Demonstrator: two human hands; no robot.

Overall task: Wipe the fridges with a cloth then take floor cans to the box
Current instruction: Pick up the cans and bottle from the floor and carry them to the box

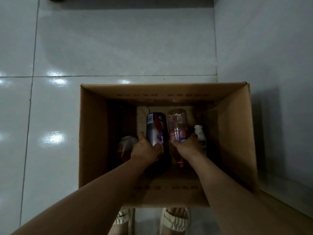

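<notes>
An open cardboard box (pixel 237 126) stands on the tiled floor below me. Both my arms reach down into it. My left hand (pixel 145 150) grips a blue, white and red drink can (pixel 155 128), held lengthwise over the box's inside. My right hand (pixel 188 146) holds a clear plastic bottle (pixel 177 122) with a red and blue label, its cap end pointing toward me. Inside the box, another clear bottle with dark liquid (pixel 125 146) lies at the left, and a white-topped bottle (pixel 199 133) lies at the right, partly hidden by my right hand.
Glossy pale floor tiles (pixel 118 48) surround the box. A pale wall or cabinet face (pixel 271 56) rises along the right side, touching the box's right edge. My feet in striped sandals (pixel 174 221) stand just behind the near wall of the box.
</notes>
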